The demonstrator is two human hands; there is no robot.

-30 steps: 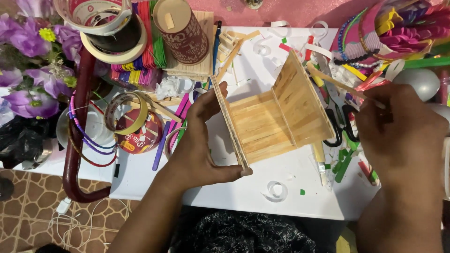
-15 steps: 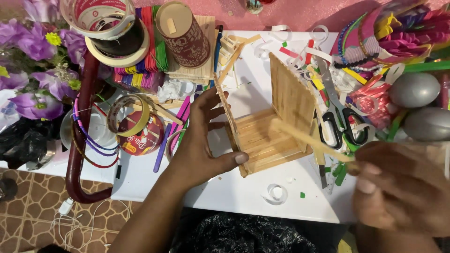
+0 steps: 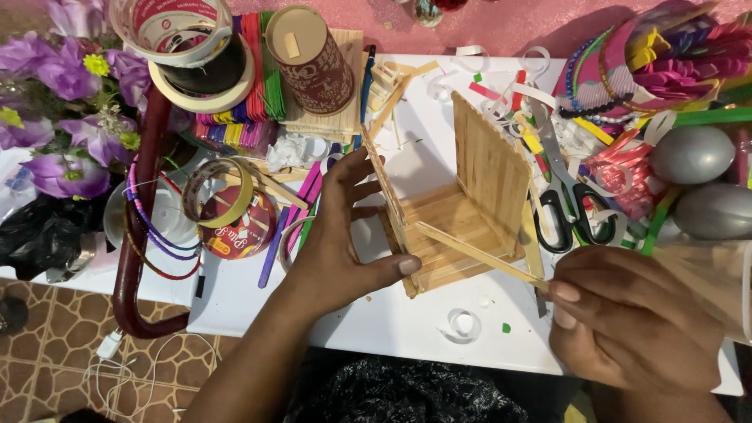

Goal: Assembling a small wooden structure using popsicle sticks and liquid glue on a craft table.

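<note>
Left hand [image 3: 337,251] clasping the half-built stick house [image 3: 462,211] at table [image 3: 392,321] centre, floor and two walls up; right hand [image 3: 627,321], at four o'clock, pinching a loose stick [image 3: 478,252] across the open front.

Head view, steeply down, close, table [image 3: 392,321]

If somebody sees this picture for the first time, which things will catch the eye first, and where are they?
In the middle of the white table stands a half-built stick house, steadied by the left hand. The right hand, at lower right, lays a thin wooden stick across its open front. Purple flowers fill the upper left, and black-handled scissors lie to the right of the house.
</note>
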